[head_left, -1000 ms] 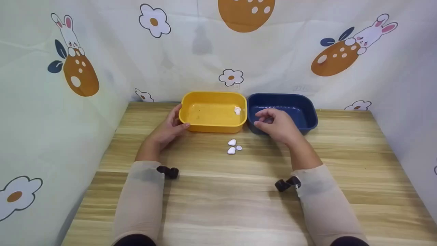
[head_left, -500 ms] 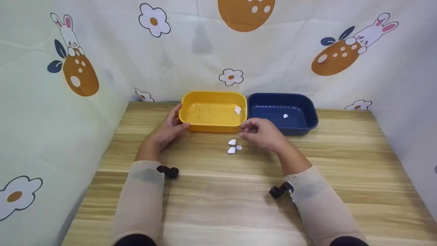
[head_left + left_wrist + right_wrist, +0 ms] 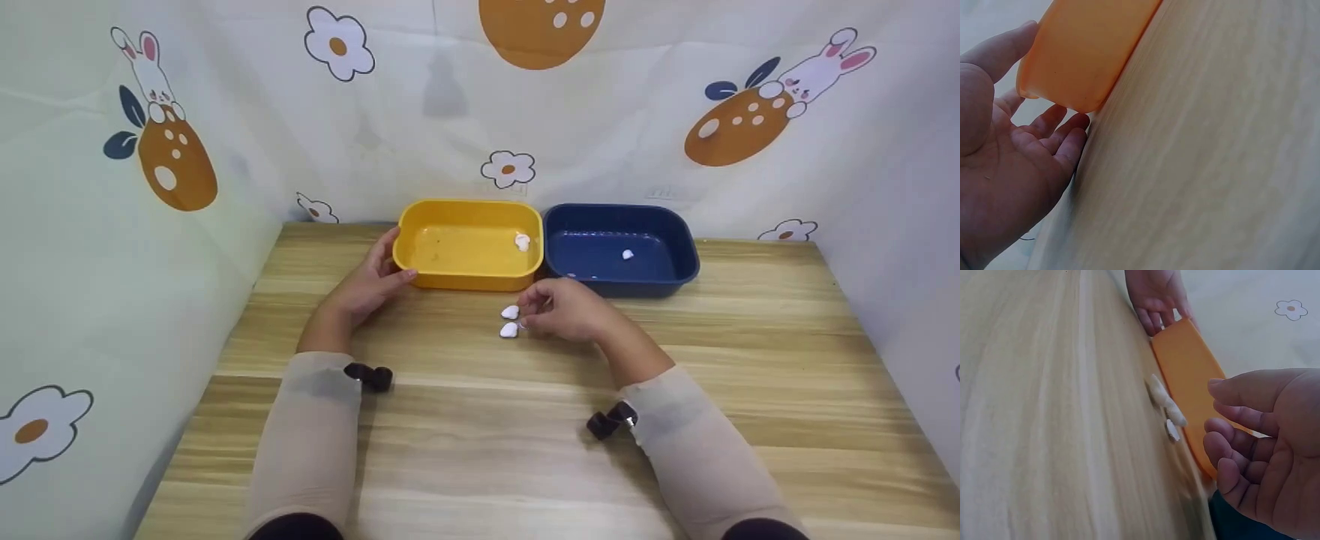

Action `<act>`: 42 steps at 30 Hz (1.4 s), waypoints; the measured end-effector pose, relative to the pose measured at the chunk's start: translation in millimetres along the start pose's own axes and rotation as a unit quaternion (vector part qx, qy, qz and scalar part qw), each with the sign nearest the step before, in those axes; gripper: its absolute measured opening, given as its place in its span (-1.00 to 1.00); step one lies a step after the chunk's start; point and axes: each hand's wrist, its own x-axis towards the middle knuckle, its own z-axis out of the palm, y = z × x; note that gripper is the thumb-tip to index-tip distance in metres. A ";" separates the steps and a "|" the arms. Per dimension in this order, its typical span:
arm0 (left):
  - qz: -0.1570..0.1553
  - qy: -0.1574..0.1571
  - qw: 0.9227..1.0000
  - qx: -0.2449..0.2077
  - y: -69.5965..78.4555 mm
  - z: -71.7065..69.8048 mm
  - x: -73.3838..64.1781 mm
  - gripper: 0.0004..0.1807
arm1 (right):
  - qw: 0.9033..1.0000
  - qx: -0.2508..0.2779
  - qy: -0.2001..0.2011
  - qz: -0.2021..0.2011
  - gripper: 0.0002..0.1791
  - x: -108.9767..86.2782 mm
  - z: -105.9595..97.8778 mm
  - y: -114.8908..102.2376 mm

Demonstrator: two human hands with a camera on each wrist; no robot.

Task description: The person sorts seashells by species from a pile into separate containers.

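My left hand (image 3: 369, 283) holds the left end of a yellow plastic bin (image 3: 472, 282), its thumb at the front rim and its fingers against the end wall. Two white pebble-like lumps (image 3: 510, 312) lie on the table in front of the bin. Beside them is a small flat white piece (image 3: 1172, 430), mostly hidden by my right hand in the head view. My right hand (image 3: 564, 307) hovers close over that piece, fingers bent and thumb apart from them. Nothing shows between its fingers in the right wrist view.
A dark blue bin (image 3: 660, 288) stands against the yellow one's right side, with a small white piece (image 3: 628, 255) and other whitish bits inside. Another white lump (image 3: 522, 241) sits in the yellow bin. A patterned cloth wall (image 3: 600, 135) rises behind both.
My right hand has moved from over the blue bin left and down to the small white piece, uncovering a white piece inside that bin. My left hand stays on the yellow bin.
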 end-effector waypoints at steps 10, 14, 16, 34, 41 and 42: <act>-0.005 -0.001 1.000 -0.006 0.2 0.2 0.4 0.04 | 1.000 -0.027 -0.010 -0.011 -0.80 5.7 6.3 12.0; -0.009 0.001 1.000 -0.007 1.0 0.1 -0.3 0.04 | 0.999 -0.040 -0.006 -0.009 -0.80 7.1 8.0 15.6; -0.011 0.001 1.000 -0.005 1.3 -0.1 -0.6 0.04 | 0.999 -0.045 -0.005 -0.008 -0.79 7.5 8.5 16.2; -0.024 0.005 1.000 0.006 0.5 -0.3 0.7 0.04 | 0.995 -0.095 0.000 -0.016 -0.83 7.3 12.4 13.8; -0.019 0.003 1.000 0.002 1.2 -0.7 0.1 0.04 | 0.995 -0.096 0.004 -0.018 -0.82 7.2 12.6 13.6; -0.019 0.002 1.000 0.002 1.4 -0.8 0.0 0.04 | 0.995 -0.097 0.004 -0.018 -0.83 7.3 12.6 13.6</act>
